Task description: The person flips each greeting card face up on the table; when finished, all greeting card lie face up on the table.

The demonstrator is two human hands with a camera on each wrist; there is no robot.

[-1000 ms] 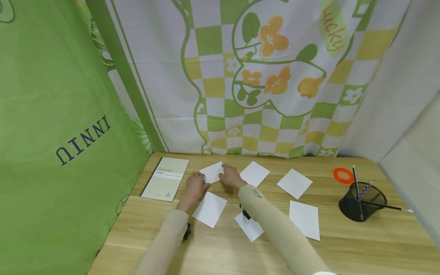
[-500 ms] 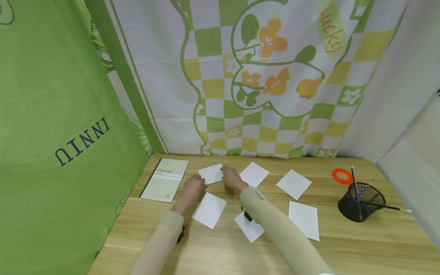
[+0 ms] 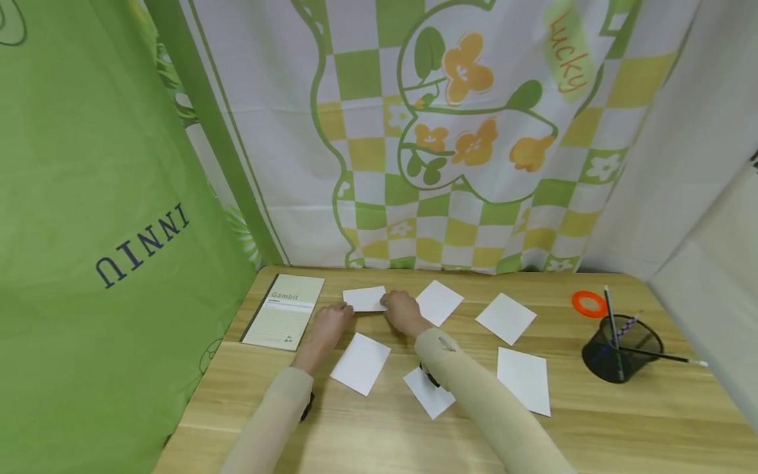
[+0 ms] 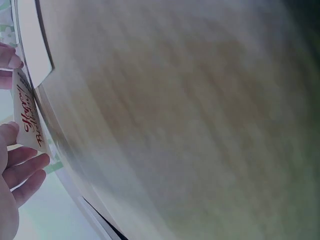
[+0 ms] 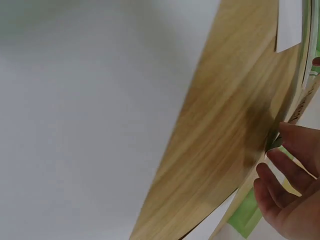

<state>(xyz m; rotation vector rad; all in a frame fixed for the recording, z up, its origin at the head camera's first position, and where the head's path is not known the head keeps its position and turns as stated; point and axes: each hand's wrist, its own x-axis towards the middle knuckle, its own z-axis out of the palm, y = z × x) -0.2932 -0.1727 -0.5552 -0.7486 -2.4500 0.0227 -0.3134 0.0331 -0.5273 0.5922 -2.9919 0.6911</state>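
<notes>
Both hands hold a small white card (image 3: pixel 364 299) between them near the back of the wooden table. My left hand (image 3: pixel 330 324) pinches its left edge, thumb and fingers on opposite faces in the left wrist view. At its right edge my right hand (image 3: pixel 404 312) pinches it with the fingertips. In the head view the upper face looks blank. Red lettering shows on the other face of the card (image 4: pixel 28 115) in the left wrist view, where the card stands tilted above the table. Dark marks show on the card (image 5: pixel 304 104) in the right wrist view.
Several white cards lie spread out, one just in front of the hands (image 3: pixel 361 363) and one partly under the right sleeve (image 3: pixel 431 395). A Gambit notebook (image 3: pixel 284 313) is at left. An orange ring (image 3: pixel 577 304) and a black mesh pen cup (image 3: pixel 622 349) stand at right.
The held card has turned so its far edge is nearly level, and it looks narrower, tilted up. My left hand has shifted slightly left; the right hand has lowered a little.
</notes>
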